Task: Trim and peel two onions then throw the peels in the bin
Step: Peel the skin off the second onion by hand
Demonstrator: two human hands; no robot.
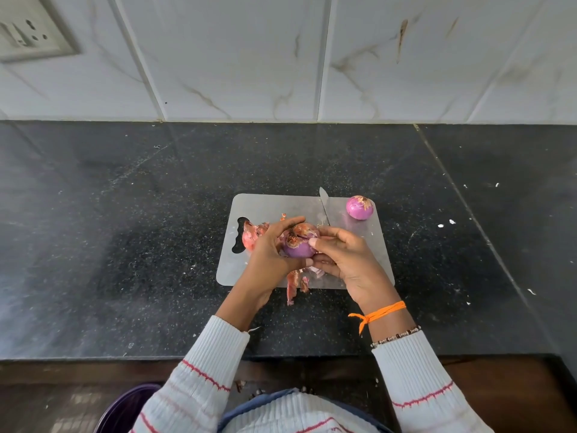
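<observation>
Over a steel board (271,207) on a dark counter (125,214), a person's left hand (268,254) cups a half-peeled onion (298,245), fingers curled round it, while the right hand (346,257) pinches its skin between thumb and forefinger. Loose peels (254,234) lie on the board by the left hand and at its near edge. A second onion (359,207) sits at the far right corner, beside a knife (324,206).
</observation>
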